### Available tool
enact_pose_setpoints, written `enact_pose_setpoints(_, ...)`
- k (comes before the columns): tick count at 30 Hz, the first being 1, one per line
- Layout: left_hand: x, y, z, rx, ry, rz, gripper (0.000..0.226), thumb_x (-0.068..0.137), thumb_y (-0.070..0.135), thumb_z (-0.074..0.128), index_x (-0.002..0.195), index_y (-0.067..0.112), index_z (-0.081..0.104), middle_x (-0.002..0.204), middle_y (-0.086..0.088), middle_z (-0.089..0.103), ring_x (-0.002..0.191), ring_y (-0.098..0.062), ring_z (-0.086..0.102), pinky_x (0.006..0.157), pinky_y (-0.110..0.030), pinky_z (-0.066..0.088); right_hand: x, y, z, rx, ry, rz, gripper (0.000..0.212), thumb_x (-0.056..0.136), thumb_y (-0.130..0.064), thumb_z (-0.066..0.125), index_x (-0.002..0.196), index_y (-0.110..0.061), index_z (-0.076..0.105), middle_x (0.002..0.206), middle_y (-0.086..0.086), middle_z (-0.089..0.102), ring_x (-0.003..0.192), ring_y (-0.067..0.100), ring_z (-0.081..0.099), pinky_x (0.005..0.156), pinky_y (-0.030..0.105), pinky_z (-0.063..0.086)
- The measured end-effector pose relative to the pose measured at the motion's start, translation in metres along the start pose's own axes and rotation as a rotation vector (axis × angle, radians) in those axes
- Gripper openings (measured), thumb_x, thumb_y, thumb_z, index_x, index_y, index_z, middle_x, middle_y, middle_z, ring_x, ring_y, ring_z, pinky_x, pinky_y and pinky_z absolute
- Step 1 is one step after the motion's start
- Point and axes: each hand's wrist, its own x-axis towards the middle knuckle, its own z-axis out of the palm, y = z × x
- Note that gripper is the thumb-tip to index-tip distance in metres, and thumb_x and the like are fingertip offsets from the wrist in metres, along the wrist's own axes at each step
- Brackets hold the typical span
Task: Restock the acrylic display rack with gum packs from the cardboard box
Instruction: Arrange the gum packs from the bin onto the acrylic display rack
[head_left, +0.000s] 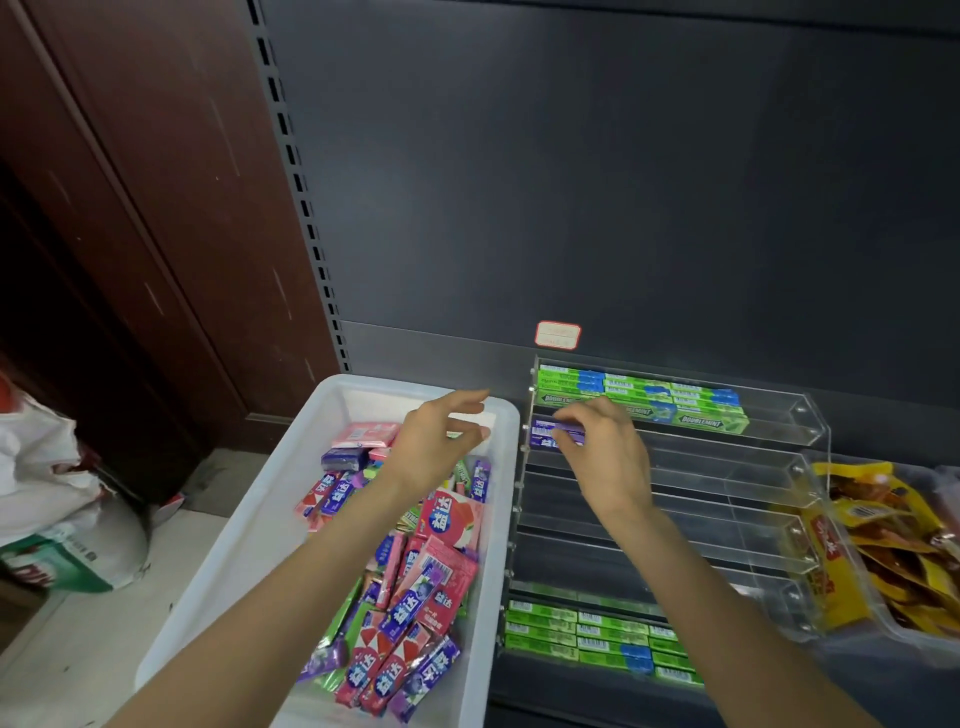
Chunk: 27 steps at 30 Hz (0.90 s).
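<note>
We take the acrylic display rack as our landmark. Its top tier carries green gum packs, the lowest tier more green packs, and the tiers between look bare apart from one item. Our right hand pinches a purple gum pack at the left end of the second tier, fingers curled round it, the pack lying lengthwise in the channel. Our left hand hovers left of the rack over the white bin, fingers loosely spread and holding nothing that we can see. The supply here is that white plastic bin, not visibly cardboard; it holds mixed pink, purple and green packs. Judgement: the step in hand is seating the purple pack. To do it well we should push it flush against the rack's left wall, flat against the front lip, barcode orientation matching the neighbours above, then let go only once it lies level. The left hand should meanwhile pick out another purple pack, so the tier stays one colour.
</note>
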Motion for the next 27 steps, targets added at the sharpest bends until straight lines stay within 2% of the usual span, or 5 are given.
enact_pose_setpoints(2, -0.006, -0.017, -0.020, 0.044, 0.049, -0.027, 0.041, 0.090, 0.014, 0.060, 0.130, 0.024, 0.053, 0.125, 0.002, 0.060, 0.096, -0.009, 0.059, 0.069, -0.012, 0.048, -0.004, -0.025, 0.007, 0.109, 0.004, -0.071, 0.022, 0.088, -0.021, 0.064, 0.109, -0.015, 0.067, 0.109, 0.001, 0.060, 0.103, 0.015, 0.055, 0.082, 0.026, 0.048)
enact_pose_setpoints(9, -0.039, -0.091, -0.097, 0.399, 0.177, -0.130, 0.046, 0.087, 0.008, 0.062, 0.131, 0.015, 0.054, 0.131, -0.009, 0.055, 0.116, -0.026, 0.053, 0.098, -0.028, 0.037, -0.016, -0.109, 0.079, 0.313, -0.275, -0.236, 0.025, 0.090, -0.018, 0.060, 0.114, -0.016, 0.065, 0.110, 0.001, 0.062, 0.101, 0.015, 0.058, 0.090, 0.031, 0.047)
enact_pose_setpoints(12, -0.051, -0.125, -0.122, 0.465, 0.104, -0.212, 0.053, 0.087, 0.015, 0.064, 0.137, 0.017, 0.047, 0.138, -0.009, 0.050, 0.125, -0.027, 0.046, 0.105, -0.035, 0.035, -0.025, -0.134, 0.114, 0.272, -0.394, -0.266, 0.030, 0.091, -0.021, 0.059, 0.120, -0.016, 0.061, 0.118, 0.003, 0.060, 0.109, 0.019, 0.056, 0.093, 0.029, 0.043)
enact_pose_setpoints(16, -0.060, -0.147, -0.136, 0.441, -0.079, -0.275, 0.059, 0.092, 0.022, 0.058, 0.145, 0.020, 0.033, 0.143, -0.007, 0.045, 0.128, -0.025, 0.045, 0.101, -0.025, 0.031, -0.037, -0.155, 0.151, 0.119, -0.504, -0.258, 0.045, 0.092, -0.026, 0.057, 0.136, -0.017, 0.047, 0.133, 0.003, 0.047, 0.125, 0.018, 0.043, 0.103, 0.030, 0.036)
enact_pose_setpoints(27, -0.058, -0.163, -0.137, 0.267, -0.101, -0.269, 0.060, 0.093, 0.026, 0.056, 0.147, 0.027, 0.029, 0.144, 0.001, 0.045, 0.120, -0.020, 0.052, 0.092, -0.024, 0.041, -0.045, -0.171, 0.185, -0.281, -0.317, -0.340, 0.039, 0.089, -0.017, 0.060, 0.128, -0.015, 0.056, 0.131, 0.002, 0.052, 0.120, 0.021, 0.045, 0.098, 0.034, 0.043)
